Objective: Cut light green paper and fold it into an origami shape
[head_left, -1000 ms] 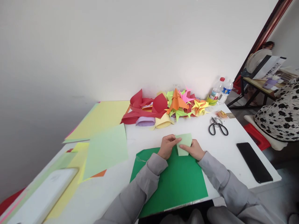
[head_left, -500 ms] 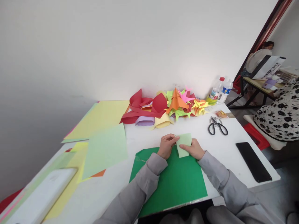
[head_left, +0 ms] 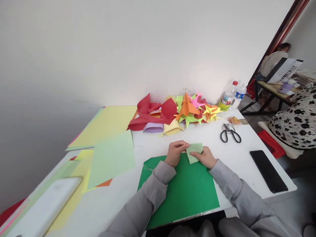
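Note:
A small folded piece of light green paper [head_left: 195, 152] is held above a green sheet [head_left: 187, 194] at the table's front edge. My right hand [head_left: 207, 157] grips its right side, the thumb lying across the front. With finger and thumb pinched together, my left hand [head_left: 174, 152] has hold of the paper's upper left corner. The fingers behind the paper are hidden.
Behind my hands lies a pile of folded paper shapes [head_left: 186, 110]. Black-handled scissors [head_left: 230, 134], a black phone [head_left: 268, 171] and two bottles [head_left: 232, 97] are to the right. Coloured sheets [head_left: 112, 158] and a white box-like object [head_left: 49, 205] cover the left. A person in a patterned garment [head_left: 293, 121] sits at right.
The paper is tilted more and looks shorter. My left hand has shifted slightly left, its fingers pinching at the paper's corner; my right hand keeps its grip.

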Demonstrator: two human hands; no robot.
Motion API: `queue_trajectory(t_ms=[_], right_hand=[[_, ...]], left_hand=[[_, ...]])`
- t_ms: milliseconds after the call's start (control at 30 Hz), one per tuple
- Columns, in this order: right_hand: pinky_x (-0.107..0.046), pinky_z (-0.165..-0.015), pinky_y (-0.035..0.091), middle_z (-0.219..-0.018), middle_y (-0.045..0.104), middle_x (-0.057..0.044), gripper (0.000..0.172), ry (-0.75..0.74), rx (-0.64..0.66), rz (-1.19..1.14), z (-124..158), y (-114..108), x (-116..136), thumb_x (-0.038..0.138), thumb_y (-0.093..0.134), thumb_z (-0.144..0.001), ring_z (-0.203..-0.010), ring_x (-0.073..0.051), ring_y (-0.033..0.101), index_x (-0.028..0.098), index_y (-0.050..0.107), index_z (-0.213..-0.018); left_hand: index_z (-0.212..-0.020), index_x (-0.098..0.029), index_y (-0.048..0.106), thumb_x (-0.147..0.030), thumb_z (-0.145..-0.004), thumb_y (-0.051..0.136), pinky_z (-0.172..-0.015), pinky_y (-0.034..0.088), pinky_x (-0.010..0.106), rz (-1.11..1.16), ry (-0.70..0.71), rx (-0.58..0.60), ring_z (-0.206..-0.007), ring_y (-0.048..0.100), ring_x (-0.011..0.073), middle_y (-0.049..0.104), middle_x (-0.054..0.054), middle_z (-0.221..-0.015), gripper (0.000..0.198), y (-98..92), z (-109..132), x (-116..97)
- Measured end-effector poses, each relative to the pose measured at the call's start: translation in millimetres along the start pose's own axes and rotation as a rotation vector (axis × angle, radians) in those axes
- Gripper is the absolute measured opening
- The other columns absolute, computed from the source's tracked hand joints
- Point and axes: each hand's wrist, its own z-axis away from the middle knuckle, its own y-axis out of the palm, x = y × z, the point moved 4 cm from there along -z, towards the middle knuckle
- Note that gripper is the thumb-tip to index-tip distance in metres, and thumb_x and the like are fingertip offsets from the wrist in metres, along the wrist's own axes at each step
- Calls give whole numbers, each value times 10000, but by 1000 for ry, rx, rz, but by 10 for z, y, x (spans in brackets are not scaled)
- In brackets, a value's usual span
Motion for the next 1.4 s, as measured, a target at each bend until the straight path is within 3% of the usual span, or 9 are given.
queue_trajectory(t_ms=[300,600,867,1100,1267,1400], right_hand=[[-370,-763,528,-892,742,-47,349,-83,-42,102,0,-25,1,449,680,-725,-788,-220,671,183,724,-947],[-383,-785,526,-903,743,-38,358,-73,-31,105,-4,-11,3,464,678,-720,-806,-226,672,197,726,-953],[-375,-751,526,-879,740,-43,385,-48,-8,98,-9,6,-24,474,677,-717,-777,-225,665,171,721,-951],[-353,-678,527,-834,738,-77,420,12,9,46,-2,21,-23,468,702,-690,-715,-223,663,114,726,-915],[-365,-694,535,-883,738,-94,475,31,-18,-3,-5,-9,-52,475,719,-665,-744,-229,670,106,719,-963],[-380,-703,542,-882,738,-98,491,23,-70,-29,-18,-47,-75,485,724,-656,-755,-235,673,113,718,-976]], left_hand=[[-508,-159,666,-286,-538,815,-499,368,234,57,9,92,-576,499,111,593,18,-603,197,57,16,-66],[-490,-165,640,-267,-527,823,-498,332,238,110,-9,95,-581,486,111,568,8,-597,212,52,20,-50],[-483,-163,582,-299,-605,785,-557,370,252,124,-8,96,-623,491,118,533,1,-617,273,51,27,-59],[-525,-159,554,-322,-658,754,-559,406,241,219,-58,54,-598,494,101,529,-15,-646,290,45,21,0],[-686,-151,657,-422,-671,731,-571,442,244,262,-142,-21,-644,545,112,580,3,-702,282,22,6,33],[-757,-150,687,-296,-608,790,-598,450,246,252,-120,-5,-656,573,115,626,9,-708,232,13,3,32]])
